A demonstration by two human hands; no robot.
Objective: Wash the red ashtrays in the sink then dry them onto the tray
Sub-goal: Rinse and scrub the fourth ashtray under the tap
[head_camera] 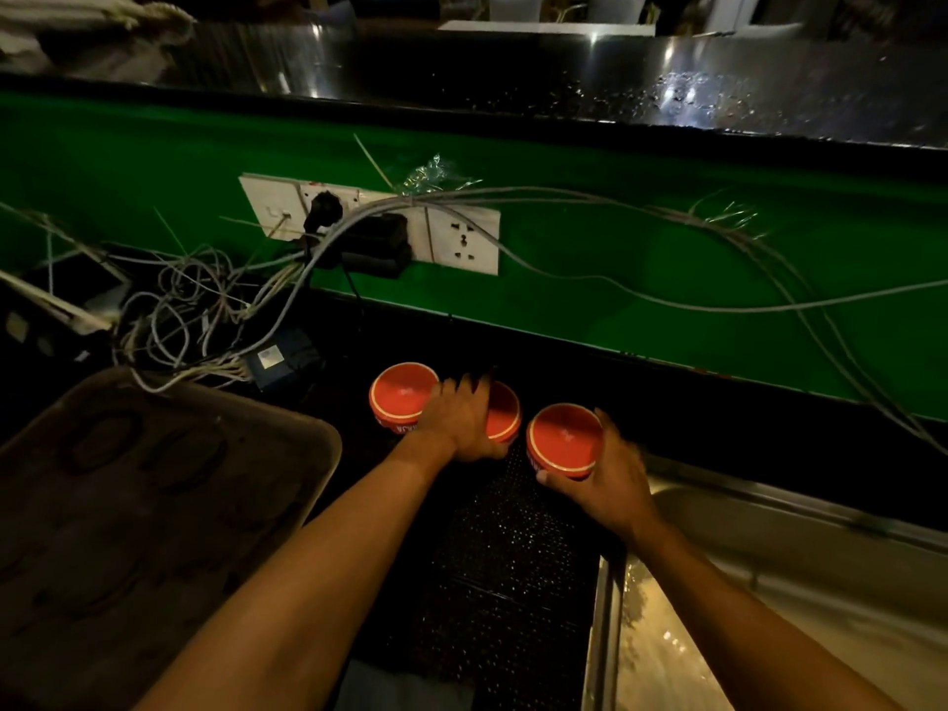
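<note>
I'm seeing a dark worktop [667, 402] with three red ashtrays [402, 397] on it, a black dotted mat [508, 556], a tray [154, 505] and tangled cables [195, 310].

Single head cam, wide-angle, looking forward and down.
Close over the dark surface [513, 556]: both forearms enter from the bottom edge, tray [154, 505] lower left, sink [769, 582] lower right, green wall [615, 279] with sockets [461, 238] across the middle, a higher glossy counter [513, 69] along the top. No second view.

A white socket strip [369, 223] is sitting on the green wall [615, 279], grey cables [205, 310] trailing leftward below it.
</note>
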